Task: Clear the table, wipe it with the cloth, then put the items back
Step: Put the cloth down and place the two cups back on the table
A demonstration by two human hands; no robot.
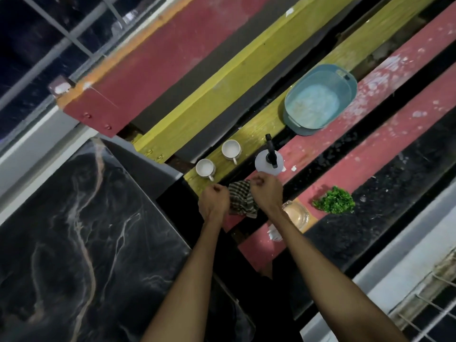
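So both hands are closed on the striped cloth (243, 198), left hand (214, 199) pinching its left edge and right hand (266, 190) gripping the top right, holding it stretched out between them just above the painted slats. The black marble tabletop (74, 218) sits off to the left. Two white cups (205, 167) rest on the yellow slat, the spray bottle (269, 161) just beside them, and the blue basin (319, 99) further back. A green plant (334, 200) and a glass ashtray (297, 215) sit on the right.
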